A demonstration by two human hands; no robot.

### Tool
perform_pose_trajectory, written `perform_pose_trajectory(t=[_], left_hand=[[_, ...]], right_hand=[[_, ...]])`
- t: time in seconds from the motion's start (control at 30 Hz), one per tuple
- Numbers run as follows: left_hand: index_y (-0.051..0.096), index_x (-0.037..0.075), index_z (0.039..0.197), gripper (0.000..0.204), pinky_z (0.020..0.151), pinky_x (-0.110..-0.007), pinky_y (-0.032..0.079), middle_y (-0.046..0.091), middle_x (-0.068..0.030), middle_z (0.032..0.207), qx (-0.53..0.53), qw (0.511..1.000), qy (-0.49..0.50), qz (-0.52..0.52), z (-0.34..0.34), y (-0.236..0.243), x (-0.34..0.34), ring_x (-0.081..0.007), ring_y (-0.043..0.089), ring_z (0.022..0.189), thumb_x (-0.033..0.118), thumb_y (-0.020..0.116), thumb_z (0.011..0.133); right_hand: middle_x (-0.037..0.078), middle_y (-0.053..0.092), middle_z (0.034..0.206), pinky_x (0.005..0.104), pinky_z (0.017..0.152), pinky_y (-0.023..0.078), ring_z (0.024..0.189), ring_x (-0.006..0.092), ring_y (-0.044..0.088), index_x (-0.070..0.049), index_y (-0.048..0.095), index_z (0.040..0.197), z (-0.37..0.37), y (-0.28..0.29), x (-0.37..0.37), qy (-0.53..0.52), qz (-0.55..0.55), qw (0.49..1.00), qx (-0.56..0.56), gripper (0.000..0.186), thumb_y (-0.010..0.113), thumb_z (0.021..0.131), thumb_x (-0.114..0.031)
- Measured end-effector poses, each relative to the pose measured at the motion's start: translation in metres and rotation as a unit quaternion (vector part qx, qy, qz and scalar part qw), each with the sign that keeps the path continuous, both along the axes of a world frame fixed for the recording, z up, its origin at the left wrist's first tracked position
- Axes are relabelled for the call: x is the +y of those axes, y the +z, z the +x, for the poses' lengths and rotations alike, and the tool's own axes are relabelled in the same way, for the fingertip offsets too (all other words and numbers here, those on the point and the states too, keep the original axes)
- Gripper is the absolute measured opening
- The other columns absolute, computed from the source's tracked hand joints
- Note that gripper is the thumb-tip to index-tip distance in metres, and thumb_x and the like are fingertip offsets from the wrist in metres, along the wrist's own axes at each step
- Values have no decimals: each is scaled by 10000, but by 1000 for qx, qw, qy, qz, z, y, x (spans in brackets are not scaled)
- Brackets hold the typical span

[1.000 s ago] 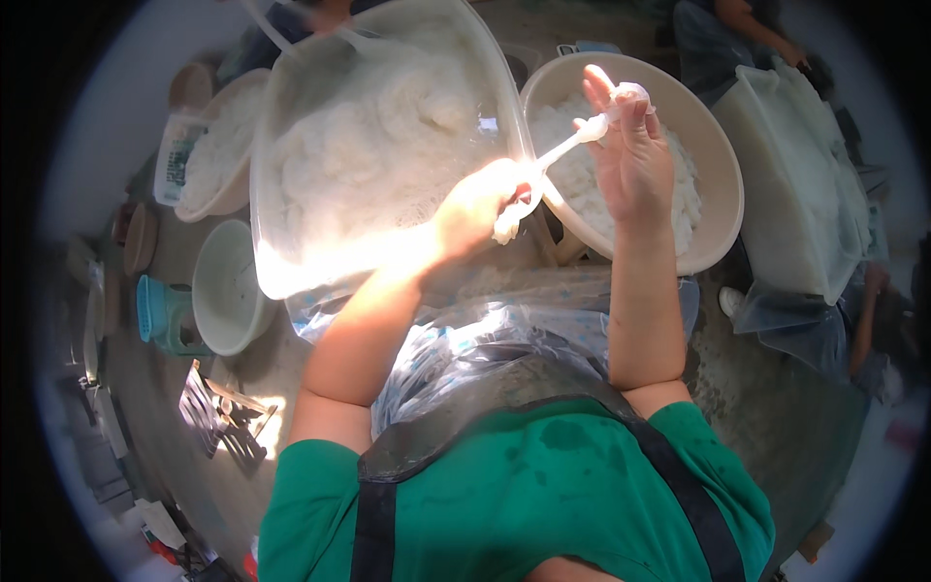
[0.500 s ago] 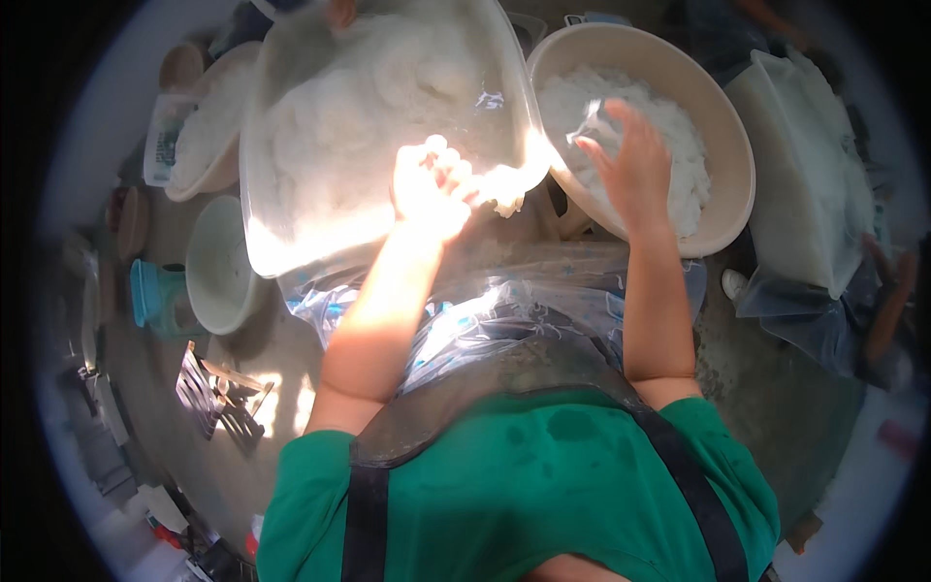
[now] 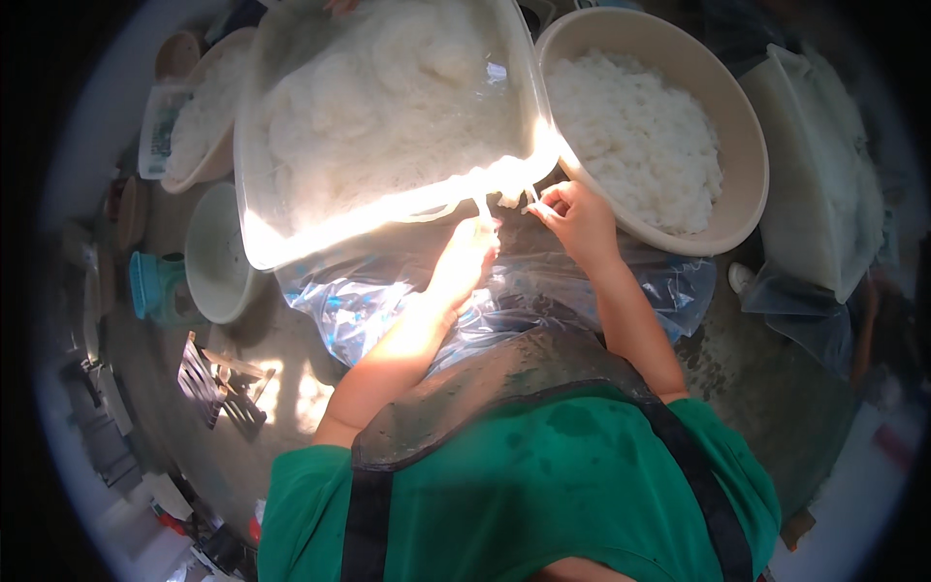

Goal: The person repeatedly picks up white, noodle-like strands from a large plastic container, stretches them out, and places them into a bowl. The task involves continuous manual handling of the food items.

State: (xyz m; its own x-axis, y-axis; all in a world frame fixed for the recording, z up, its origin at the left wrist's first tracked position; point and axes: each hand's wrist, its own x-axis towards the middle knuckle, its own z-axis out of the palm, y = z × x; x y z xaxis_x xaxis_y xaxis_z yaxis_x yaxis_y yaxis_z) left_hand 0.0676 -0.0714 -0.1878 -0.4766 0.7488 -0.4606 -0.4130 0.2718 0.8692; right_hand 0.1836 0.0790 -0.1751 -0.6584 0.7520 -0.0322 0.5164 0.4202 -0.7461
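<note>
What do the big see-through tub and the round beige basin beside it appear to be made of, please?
The tub looks like clear, glossy plastic: the white strands show through its wall and its rim glares in the sun. The basin seems opaque matte plastic, smooth and evenly beige.

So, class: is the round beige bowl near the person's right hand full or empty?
Partly full. The round beige bowl holds a heap of white noodles covering most of its inside, below the rim; the right hand is at its near edge.
</note>
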Motion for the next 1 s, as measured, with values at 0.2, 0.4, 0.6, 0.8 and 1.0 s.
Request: perform_pose_trajectory(t=[0.2,0.4,0.6,0.8,1.0], left_hand=[[541,47,828,80,707,-337,413,506,-86,793,378,924,-46,33,5,-7,8,-246,497,780,97,489,863],[546,14,960,312,788,-297,426,534,-65,861,-11,997,-10,71,19,34,30,-140,515,883,296,412,967],[481,93,976,150,605,-213,415,495,13,770,-211,957,141,139,-11,83,37,-75,473,663,224,408,968],[483,98,899,206,478,-173,264,426,56,699,51,971,-69,221,-48,168,20,-13,326,560,288,435,963],[480,92,829,326,483,-191,253,388,45,658,19,922,74,380,-101,229,-12,-34,323,558,396,449,943]], right_hand=[[40,604,624,238,538,426,557,88,542,-56,648,809,19,21,1,-21,-121,988,88,117,672,776,-166],[24,637,693,224,534,430,580,66,543,-6,641,869,9,52,-15,81,-69,989,103,113,655,805,-97],[37,608,657,246,532,430,584,78,549,-27,670,840,-21,103,-13,161,98,972,141,83,682,758,-33],[80,629,811,300,633,468,672,167,597,-92,554,1122,-76,87,17,325,27,941,95,320,582,805,-118],[27,543,639,247,569,430,600,98,527,-16,597,959,-97,128,29,181,-53,976,106,146,485,866,-24]])
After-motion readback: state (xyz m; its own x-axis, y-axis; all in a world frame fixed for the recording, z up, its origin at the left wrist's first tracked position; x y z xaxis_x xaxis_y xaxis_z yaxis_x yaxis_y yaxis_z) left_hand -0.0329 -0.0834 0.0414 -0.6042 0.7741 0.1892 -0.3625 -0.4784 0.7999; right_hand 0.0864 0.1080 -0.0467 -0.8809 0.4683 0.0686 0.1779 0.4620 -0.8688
